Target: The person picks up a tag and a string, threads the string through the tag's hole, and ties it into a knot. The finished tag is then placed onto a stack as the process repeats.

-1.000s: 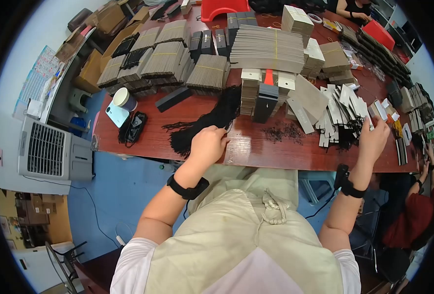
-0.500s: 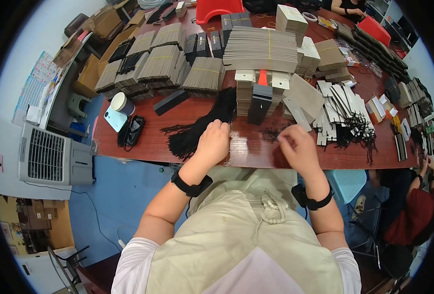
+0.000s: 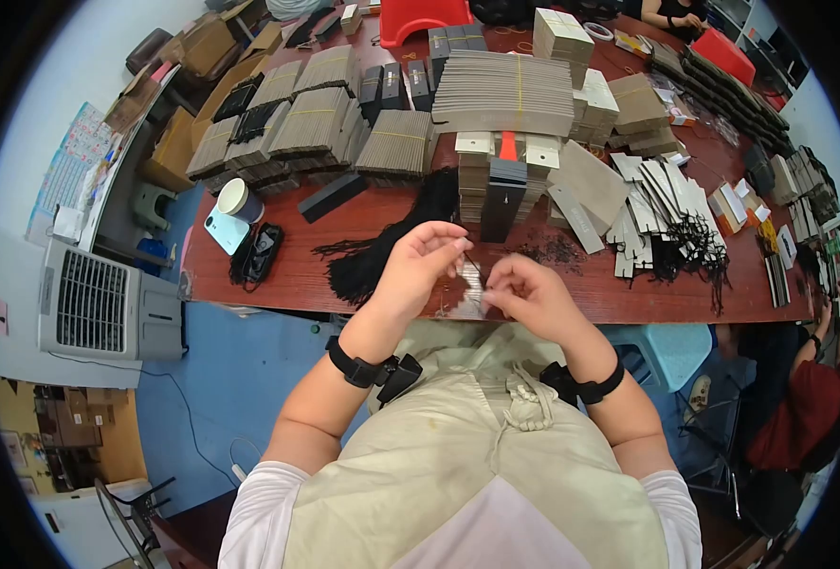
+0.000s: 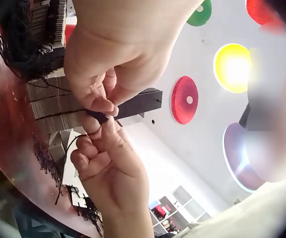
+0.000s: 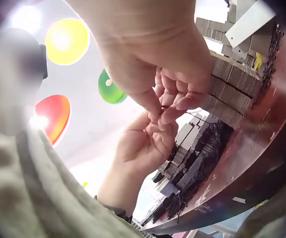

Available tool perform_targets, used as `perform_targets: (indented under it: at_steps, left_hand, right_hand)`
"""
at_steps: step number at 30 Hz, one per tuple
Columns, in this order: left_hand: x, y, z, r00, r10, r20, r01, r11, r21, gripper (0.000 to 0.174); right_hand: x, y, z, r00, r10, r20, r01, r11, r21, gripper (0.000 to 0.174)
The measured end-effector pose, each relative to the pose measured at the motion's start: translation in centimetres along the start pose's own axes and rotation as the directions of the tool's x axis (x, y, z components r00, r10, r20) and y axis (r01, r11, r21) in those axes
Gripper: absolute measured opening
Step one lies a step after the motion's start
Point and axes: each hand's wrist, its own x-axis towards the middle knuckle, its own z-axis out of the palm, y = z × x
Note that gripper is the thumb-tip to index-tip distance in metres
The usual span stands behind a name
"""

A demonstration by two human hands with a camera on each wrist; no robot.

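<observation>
Both hands are raised over the table's front edge, fingertips close together. The left hand (image 3: 415, 270) pinches a thin black cord (image 3: 474, 262) between thumb and fingers. Opposite it, the right hand (image 3: 534, 299) has its thumb and fingertips together on the same cord. In the left wrist view the cord (image 4: 67, 157) hangs in a loop beside the right hand (image 4: 115, 173). A bundle of black cords (image 3: 368, 261) lies to the left of the hands. Behind them a dark box (image 3: 502, 199) stands upright against stacked grey pieces (image 3: 472, 180).
A paper cup (image 3: 237, 199), a phone (image 3: 225, 230) and a black case (image 3: 257, 254) sit at the left. Banded grey stacks (image 3: 505, 95) stand at the back. Pale strips with black cords (image 3: 662, 213) lie at the right, near dark scraps (image 3: 555, 250).
The right hand has come in from the strips at the right to meet the left hand. The left hand has lifted slightly and turned, with a cord now visible between the two.
</observation>
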Motion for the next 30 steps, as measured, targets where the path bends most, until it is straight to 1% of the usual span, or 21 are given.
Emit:
perform_targets:
  at_steps: [2, 4, 5, 6, 7, 9, 10, 11, 13, 14, 15, 17, 20, 22, 23, 24, 25, 27, 28, 29, 30]
  left_hand:
    - [0.4, 0.0, -0.9, 0.996, -0.055, -0.075, 0.046, 0.992, -0.121, 0.017]
    - [1.0, -0.2, -2.2, 0.984, -0.131, -0.124, 0.097, 0.963, -0.25, 0.015]
    - [1.3, -0.4, -2.5, 0.978, -0.141, -0.151, 0.093, 0.953, -0.29, 0.015]
    - [1.6, -0.5, -2.7, 0.972, -0.154, -0.176, 0.089, 0.94, -0.329, 0.014]
    - [1.8, -0.7, -2.9, 0.965, -0.168, -0.199, 0.086, 0.926, -0.367, 0.014]
    - [2.2, -1.0, -3.5, 0.952, -0.252, -0.174, 0.159, 0.891, -0.426, 0.012]
    - [2.3, -1.1, -3.6, 0.943, -0.295, -0.158, 0.196, 0.869, -0.454, 0.014]
    - [2.1, -1.0, -3.3, 0.93, -0.357, -0.085, 0.305, 0.881, -0.362, 0.017]
    - [1.4, -0.4, -2.6, 0.87, -0.491, 0.041, 0.491, 0.858, -0.148, 0.028]
    - [1.1, -0.5, -1.9, 0.827, -0.56, 0.048, 0.558, 0.829, 0.042, 0.042]
    - [0.9, -0.5, -1.3, 0.792, -0.61, 0.044, 0.577, 0.769, 0.277, 0.049]
    - [0.4, -0.9, -0.2, 0.762, -0.647, -0.004, 0.571, 0.669, 0.476, 0.05]
    - [0.1, -2.0, 0.0, 0.801, -0.598, 0.02, 0.49, 0.675, 0.553, 0.051]
    - [0.4, -2.2, 0.1, 0.89, -0.455, -0.038, 0.384, 0.7, 0.602, 0.051]
    - [0.6, -2.3, 0.1, 0.923, -0.378, -0.063, 0.332, 0.705, 0.626, 0.051]
    - [0.9, -2.1, -0.2, 0.923, -0.384, -0.035, 0.323, 0.718, 0.616, 0.057]
    - [0.8, -1.9, 0.0, 0.867, -0.497, -0.019, 0.41, 0.691, 0.596, 0.058]
    - [0.4, -0.7, 1.0, 0.717, -0.696, 0.025, 0.567, 0.604, 0.56, 0.059]
    - [0.3, -0.9, 1.2, 0.702, -0.699, 0.138, 0.593, 0.68, 0.43, 0.057]
    - [0.1, -1.3, 1.5, 0.689, -0.681, 0.249, 0.618, 0.731, 0.29, 0.055]
    - [0.0, -1.7, 1.7, 0.678, -0.644, 0.355, 0.64, 0.754, 0.144, 0.053]
  right_hand:
    - [-0.9, -1.1, -0.8, 0.991, 0.027, 0.131, -0.026, 1.0, -0.012, 0.008]
    - [-1.5, -2.1, -1.2, 0.967, -0.001, 0.255, -0.005, 1.0, 0.022, 0.01]
    - [-1.8, -2.4, -1.3, 0.949, -0.017, 0.314, 0.004, 0.999, 0.04, 0.012]
    - [-2.0, -2.6, -1.5, 0.906, -0.027, 0.422, -0.023, 0.993, 0.113, 0.015]
    - [-2.2, -3.1, -1.3, 0.892, -0.04, 0.45, -0.026, 0.99, 0.141, 0.015]
    - [-2.5, -4.2, -1.0, 0.862, -0.069, 0.502, -0.035, 0.98, 0.195, 0.014]
    - [-2.4, -4.1, -1.1, 0.879, -0.068, 0.471, -0.004, 0.989, 0.15, 0.014]
    - [-2.5, -4.1, -1.1, 0.896, -0.068, 0.439, 0.025, 0.994, 0.103, 0.015]
    - [-2.4, -3.8, -1.2, 0.915, -0.094, 0.392, 0.092, 0.995, 0.025, 0.014]
    - [-2.3, -3.3, -1.2, 0.918, -0.119, 0.378, 0.131, 0.991, -0.006, 0.014]
    - [-2.3, -3.1, -1.2, 0.92, -0.145, 0.365, 0.17, 0.985, -0.037, 0.013]
    - [-2.3, -3.1, -0.9, 0.958, -0.11, 0.263, 0.118, 0.993, -0.015, 0.009]
    - [-2.2, -3.4, -0.5, 0.992, -0.037, 0.117, 0.033, 0.999, 0.035, 0.005]
    - [-2.3, -3.8, -0.7, 0.999, -0.009, 0.034, 0.007, 0.999, 0.049, 0.005]
    - [-2.3, -3.7, -1.0, 0.996, -0.094, 0.005, 0.093, 0.995, 0.03, 0.005]
    - [-2.2, -3.7, -1.3, 0.984, -0.177, -0.022, 0.178, 0.984, 0.009, 0.005]
    - [-2.0, -3.7, -1.7, 0.964, -0.262, -0.046, 0.261, 0.965, -0.015, 0.006]
    - [-1.6, -4.6, -1.8, 0.924, -0.369, -0.097, 0.359, 0.927, -0.105, 0.007]
    - [-1.2, -5.0, -1.5, 0.901, -0.418, -0.114, 0.399, 0.904, -0.155, 0.007]
    - [-0.8, -5.2, -1.4, 0.875, -0.467, -0.128, 0.438, 0.875, -0.206, 0.008]
    - [-0.5, -4.9, -1.6, 0.901, -0.433, -0.025, 0.419, 0.883, -0.212, 0.01]
